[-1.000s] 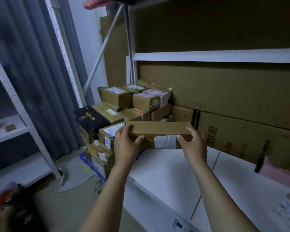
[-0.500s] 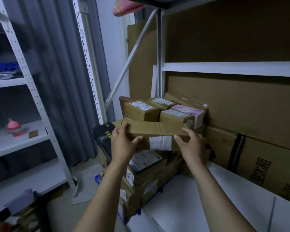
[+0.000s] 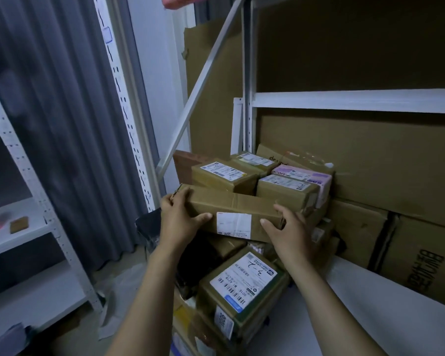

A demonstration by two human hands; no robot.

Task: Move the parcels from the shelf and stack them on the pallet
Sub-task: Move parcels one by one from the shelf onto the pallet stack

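Note:
I hold a long brown parcel (image 3: 238, 210) with a white label on its near side, level, in front of the parcel stack (image 3: 244, 286). My left hand (image 3: 179, 220) grips its left end, thumb along the front face. My right hand (image 3: 290, 236) grips its right end. Behind it the stack's top layer shows several taped brown parcels (image 3: 224, 174) and a pink-topped one (image 3: 305, 176). A labelled parcel (image 3: 242, 281) sits lower at the stack's near side. The pallet under the stack is hidden.
The white shelf surface (image 3: 365, 304) runs along the lower right, with big flat cardboard boxes (image 3: 385, 165) leaning behind it. A white rack (image 3: 23, 227) stands at the left before a grey curtain (image 3: 70, 124). A slanted white brace (image 3: 203, 80) crosses above the stack.
Both hands have carried the long parcel leftward off the white shelf and up, level with the stack's upper layer. My view has turned left and closer to the stack.

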